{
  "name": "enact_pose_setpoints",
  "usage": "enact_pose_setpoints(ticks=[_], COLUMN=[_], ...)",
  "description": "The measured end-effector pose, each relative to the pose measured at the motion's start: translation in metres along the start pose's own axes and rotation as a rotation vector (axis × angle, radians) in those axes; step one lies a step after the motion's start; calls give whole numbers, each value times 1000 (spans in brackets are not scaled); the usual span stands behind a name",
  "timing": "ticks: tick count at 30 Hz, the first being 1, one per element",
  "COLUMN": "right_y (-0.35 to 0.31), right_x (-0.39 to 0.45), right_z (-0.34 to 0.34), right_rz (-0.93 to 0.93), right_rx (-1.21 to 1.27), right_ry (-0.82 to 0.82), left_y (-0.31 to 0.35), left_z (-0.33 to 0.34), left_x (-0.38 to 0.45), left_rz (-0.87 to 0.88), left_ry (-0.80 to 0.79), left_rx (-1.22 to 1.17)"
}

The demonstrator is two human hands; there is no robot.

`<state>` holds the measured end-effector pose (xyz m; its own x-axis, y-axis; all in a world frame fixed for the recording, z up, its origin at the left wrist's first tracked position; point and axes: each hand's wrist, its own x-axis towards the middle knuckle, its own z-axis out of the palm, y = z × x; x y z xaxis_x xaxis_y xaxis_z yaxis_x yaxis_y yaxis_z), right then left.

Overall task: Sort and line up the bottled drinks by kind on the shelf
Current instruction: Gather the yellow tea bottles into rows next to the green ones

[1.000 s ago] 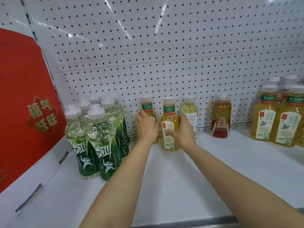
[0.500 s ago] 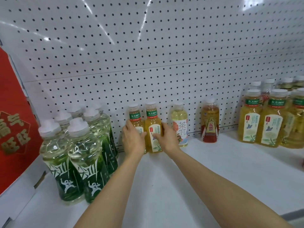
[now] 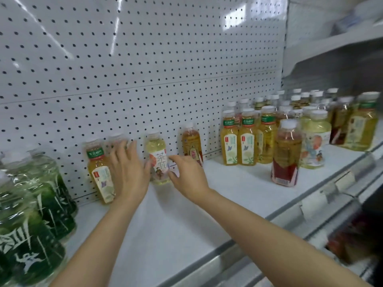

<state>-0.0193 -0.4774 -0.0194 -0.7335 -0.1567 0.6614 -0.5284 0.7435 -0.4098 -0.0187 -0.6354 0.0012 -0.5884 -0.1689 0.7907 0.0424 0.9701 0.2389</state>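
Along the pegboard stand a yellow tea bottle with a green neck label point(image 3: 99, 172), a second one mostly hidden behind my left hand point(image 3: 128, 172), a pale tea bottle with a white label point(image 3: 158, 160) and an amber bottle with a red label point(image 3: 191, 141). My left hand has its fingers spread and straight over the hidden bottle, its fingertips close to the pale bottle. My right hand point(image 3: 188, 176) is open at the pale bottle's right side, thumb and forefinger apart beside it. I cannot tell whether it touches the bottle.
Dark green bottles point(image 3: 41, 204) crowd the shelf's left end. To the right stands a group of yellow tea bottles point(image 3: 247, 141), a red drink point(image 3: 287, 156) in front and several mixed bottles behind. The white shelf point(image 3: 165, 224) has a metal front rail with price holders.
Both hands let go of the two yellow tea bottles and shifted right. The left hand now covers the second yellow bottle and the right hand is at the pale bottle. The view swung right.
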Motion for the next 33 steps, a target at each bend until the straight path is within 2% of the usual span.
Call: enact_pose_setpoints(ticks=[4, 10, 15, 24, 33], right_y=[37, 93, 125, 174, 214], right_x=[-24, -57, -74, -58, -12], right_z=[-50, -130, -186, -243, -275], right_rz=[-8, -21, -40, 18, 117], right_rx=[-90, -198, -253, -270, -305], right_ry=[42, 89, 175, 296, 367], left_y=[63, 159, 215, 249, 267], left_z=[8, 18, 26, 62, 125], left_x=[-14, -36, -52, -13, 56], left_rz=[114, 110, 111, 13, -273], left_ry=[-97, -239, -274, -376, -441], left_rx=[-24, -91, -123, -181, -492])
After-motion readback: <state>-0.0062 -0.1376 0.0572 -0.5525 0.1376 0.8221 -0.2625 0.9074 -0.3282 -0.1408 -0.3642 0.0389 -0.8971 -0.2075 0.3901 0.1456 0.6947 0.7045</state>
